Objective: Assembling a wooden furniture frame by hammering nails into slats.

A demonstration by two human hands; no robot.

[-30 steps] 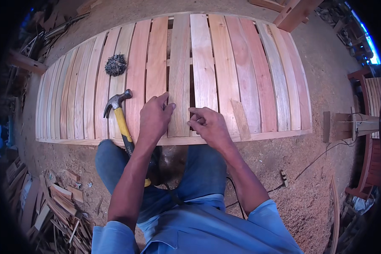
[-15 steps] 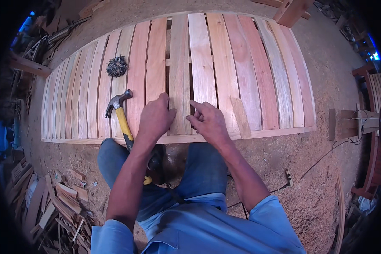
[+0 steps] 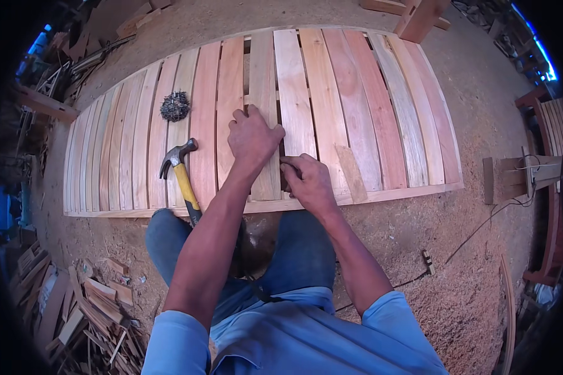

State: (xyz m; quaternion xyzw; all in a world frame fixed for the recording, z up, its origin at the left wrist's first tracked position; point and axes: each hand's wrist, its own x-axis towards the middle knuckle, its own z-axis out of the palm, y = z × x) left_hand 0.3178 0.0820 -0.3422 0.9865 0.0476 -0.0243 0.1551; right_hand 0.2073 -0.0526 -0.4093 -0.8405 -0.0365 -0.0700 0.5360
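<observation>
A greyish-brown wooden slat [image 3: 264,181] lies across a long slatted wooden frame [image 3: 381,194], with gaps on both sides of it. Over that slat my left hand [image 3: 253,139] is closed, its fingers at the left edge and the thumb at the right. Just right of the slat, by the gap, my right hand [image 3: 309,182] has thumb and forefinger pinched together; whatever is between them is hidden. Left of my hands a claw hammer [image 3: 184,181] with a yellow and black handle rests on the slats. Beyond it sits a heap of nails [image 3: 175,107].
A short thin wood strip [image 3: 351,174] lies at an angle on the slats right of my right hand. Wood offcuts [image 3: 97,306] are piled on the floor at lower left. At right stand a wooden post [image 3: 510,179] and a dark cable [image 3: 475,232]. Sawdust covers the floor.
My left hand has moved farther along the slat, away from me. My right hand remains by the slat's right edge, its fingers drawn closer together.
</observation>
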